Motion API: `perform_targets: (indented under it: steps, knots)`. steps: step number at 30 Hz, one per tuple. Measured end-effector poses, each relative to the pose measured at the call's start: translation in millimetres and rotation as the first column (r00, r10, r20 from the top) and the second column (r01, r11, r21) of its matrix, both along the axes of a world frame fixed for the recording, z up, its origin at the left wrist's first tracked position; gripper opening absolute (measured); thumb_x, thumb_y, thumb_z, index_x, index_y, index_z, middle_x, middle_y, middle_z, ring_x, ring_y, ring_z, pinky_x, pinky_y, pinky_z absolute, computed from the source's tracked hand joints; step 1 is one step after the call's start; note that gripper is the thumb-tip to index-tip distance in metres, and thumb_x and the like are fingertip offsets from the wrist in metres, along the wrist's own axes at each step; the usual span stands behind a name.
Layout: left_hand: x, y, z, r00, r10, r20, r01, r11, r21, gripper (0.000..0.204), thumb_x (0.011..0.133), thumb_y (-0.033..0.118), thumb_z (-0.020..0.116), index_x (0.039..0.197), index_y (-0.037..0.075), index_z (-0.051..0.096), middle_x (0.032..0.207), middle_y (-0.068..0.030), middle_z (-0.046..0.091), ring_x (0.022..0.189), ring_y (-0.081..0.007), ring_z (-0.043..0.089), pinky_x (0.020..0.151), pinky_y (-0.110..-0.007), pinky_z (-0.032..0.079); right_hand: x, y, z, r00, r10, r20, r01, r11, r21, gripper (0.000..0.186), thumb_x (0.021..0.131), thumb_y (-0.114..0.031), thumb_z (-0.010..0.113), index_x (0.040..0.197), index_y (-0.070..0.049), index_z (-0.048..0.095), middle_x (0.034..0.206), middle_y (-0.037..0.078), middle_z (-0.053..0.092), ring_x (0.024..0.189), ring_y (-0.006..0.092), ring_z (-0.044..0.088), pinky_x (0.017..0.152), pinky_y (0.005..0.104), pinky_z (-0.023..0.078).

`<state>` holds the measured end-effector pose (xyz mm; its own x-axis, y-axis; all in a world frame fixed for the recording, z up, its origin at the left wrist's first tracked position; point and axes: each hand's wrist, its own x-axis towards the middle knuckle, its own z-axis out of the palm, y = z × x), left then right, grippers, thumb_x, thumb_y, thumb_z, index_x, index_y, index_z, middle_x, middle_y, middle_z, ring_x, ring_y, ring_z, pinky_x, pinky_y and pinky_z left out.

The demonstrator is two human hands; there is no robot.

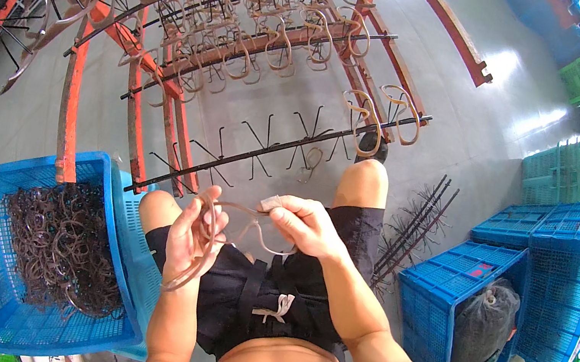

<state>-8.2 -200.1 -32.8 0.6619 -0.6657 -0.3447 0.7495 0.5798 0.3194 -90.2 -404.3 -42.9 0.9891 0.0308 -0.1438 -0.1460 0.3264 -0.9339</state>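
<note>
In front of my lap, my left hand (197, 231) is closed round thin brown frames, shaped like eyeglass frames; how many is unclear. One brown eyeglass frame (254, 227) stretches from it across to my right hand (302, 223). My right fingers pinch a small pale grey pad (270, 203) against that frame's far end. Beyond my knees, a black hook bar (288, 148) lies across; two similar brown frames (365, 128) hang at its right end, and most of its other hooks are bare.
An orange rack (73, 104) with hook bars full of brown frames stands ahead. At my left a blue crate (122, 229) holds a tangled pile of brown frames (65, 246). Hook bars (414, 222) lean on the right, near stacked blue crates (427, 283) and a dark bag (486, 316).
</note>
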Motion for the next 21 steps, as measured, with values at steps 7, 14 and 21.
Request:
perform_targets:
  steps: [7, 14, 21]
  knots:
    - [-14.8, 3.6, -33.6, 0.97, 0.141, 0.197, -0.207, 0.902, 0.379, 0.02, 0.094, 0.017, 0.048, 0.107, 0.004, 0.057, 0.096, -0.0108, 0.062, 0.079, -0.0179, 0.061, 0.058, -0.023, 0.051, 33.0, -37.7, -46.6, 0.717, -0.695, -0.049, 0.661, 0.657, 0.362, 0.018, 0.089, -0.017, 0.058, 0.099, -0.002, 0.06, 0.06, -0.006, 0.047, 0.043, 0.0024, 0.035, 0.037, 0.0183, 0.024]
    - [-5.8, 13.0, -21.3, 0.668, -0.331, 0.666, -0.431, 0.557, 0.71, 0.019, 0.091, 0.011, 0.054, 0.107, 0.002, 0.058, 0.076, -0.0008, 0.058, 0.058, -0.0048, 0.047, 0.048, -0.018, 0.036, 94.0, -45.3, -76.4, 0.405, -0.906, -0.12, 0.899, 0.37, 0.235, 0.018, 0.093, -0.02, 0.052, 0.097, -0.003, 0.06, 0.056, -0.004, 0.04, 0.04, 0.0048, 0.034, 0.037, 0.0206, 0.025]
    - [-1.2, 14.9, -12.8, 0.837, -0.11, 0.535, -0.173, 0.876, 0.45, 0.014, 0.092, 0.012, 0.05, 0.101, 0.001, 0.051, 0.076, -0.0067, 0.057, 0.057, -0.0101, 0.051, 0.051, -0.021, 0.044, 96.5, -53.9, -68.7, 0.507, -0.845, -0.171, 0.851, 0.46, 0.254, 0.017, 0.091, -0.016, 0.054, 0.096, -0.002, 0.061, 0.054, -0.004, 0.04, 0.039, 0.005, 0.035, 0.036, 0.0213, 0.025]
